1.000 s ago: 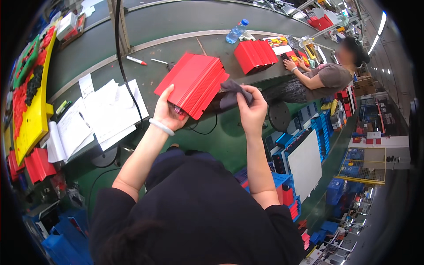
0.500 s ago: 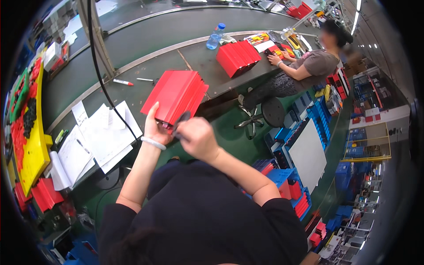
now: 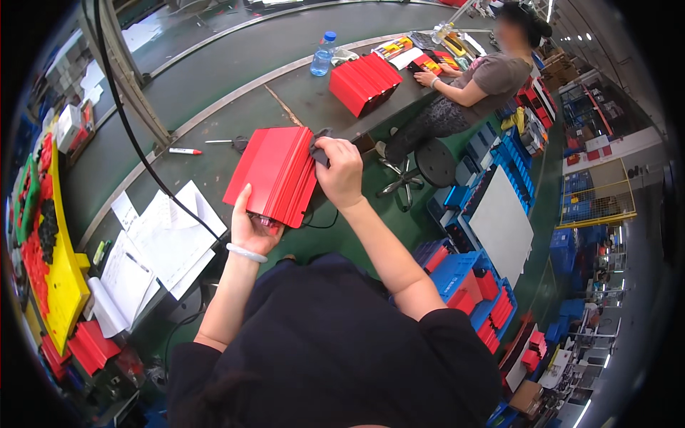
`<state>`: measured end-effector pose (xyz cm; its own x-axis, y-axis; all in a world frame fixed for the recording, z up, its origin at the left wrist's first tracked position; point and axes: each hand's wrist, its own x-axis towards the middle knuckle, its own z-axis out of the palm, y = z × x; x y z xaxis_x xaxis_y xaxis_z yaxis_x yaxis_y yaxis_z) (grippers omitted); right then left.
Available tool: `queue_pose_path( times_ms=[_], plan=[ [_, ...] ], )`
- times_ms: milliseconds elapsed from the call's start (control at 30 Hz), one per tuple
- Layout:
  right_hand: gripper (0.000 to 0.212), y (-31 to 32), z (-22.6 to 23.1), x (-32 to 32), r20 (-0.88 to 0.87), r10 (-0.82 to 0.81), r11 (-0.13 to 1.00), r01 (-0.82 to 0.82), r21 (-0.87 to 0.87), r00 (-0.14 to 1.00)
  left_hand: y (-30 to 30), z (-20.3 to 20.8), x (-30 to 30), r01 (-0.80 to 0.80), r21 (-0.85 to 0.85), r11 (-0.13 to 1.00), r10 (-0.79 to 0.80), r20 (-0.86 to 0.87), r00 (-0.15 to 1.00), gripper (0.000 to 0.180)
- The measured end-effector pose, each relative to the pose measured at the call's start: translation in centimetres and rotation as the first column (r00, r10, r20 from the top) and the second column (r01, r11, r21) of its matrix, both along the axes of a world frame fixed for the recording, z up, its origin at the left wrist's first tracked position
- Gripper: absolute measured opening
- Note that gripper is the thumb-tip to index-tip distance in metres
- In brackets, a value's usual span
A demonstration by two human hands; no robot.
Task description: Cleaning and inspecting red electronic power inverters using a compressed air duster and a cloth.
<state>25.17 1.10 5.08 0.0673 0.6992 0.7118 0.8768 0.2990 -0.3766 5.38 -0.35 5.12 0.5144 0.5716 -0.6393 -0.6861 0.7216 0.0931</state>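
Note:
A red ribbed metal case [image 3: 265, 171] is held over the near edge of the bench. My left hand [image 3: 251, 232] is closed on its near end, thumb up along the top face; the fingers beneath are partly hidden. Pinched in my right hand [image 3: 341, 171] is a dark grey cloth [image 3: 321, 151], which lies against the ribbed right side of the case near its far corner. Connectors show at the case's near end, beside my left fingers.
Papers [image 3: 175, 235], a red-capped marker [image 3: 185, 151] and a water bottle [image 3: 323, 55] lie or stand on the bench [image 3: 235, 114]. Another red case [image 3: 365, 82] sits near a co-worker [image 3: 492, 78]. A black cable [image 3: 135, 153] hangs at left; a stool [image 3: 434, 162] stands at right.
My right hand has moved with the cloth from the case's near end to the far part of its right side. The case has tilted, and the whole view has shifted slightly.

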Motion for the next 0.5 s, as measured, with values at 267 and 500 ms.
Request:
queue_pose_path(
  times_ms=[267, 500],
  plan=[
    [0.018, -3.7, 0.1, -3.9, -0.191, 0.166, 0.981, -0.182, -0.070, 0.967, 2.1, -1.5, 0.3, -0.128, 0.092, 0.987, 0.136, -0.079, 0.988, 0.045],
    [0.018, -5.5, 0.6, -0.3, -0.951, -0.014, 0.593, -0.764, -0.255, 0.308, 2.8, -2.9, 0.0, -0.080, 0.236, 0.968, 0.079, 0.015, 0.997, 0.047]
  ],
)
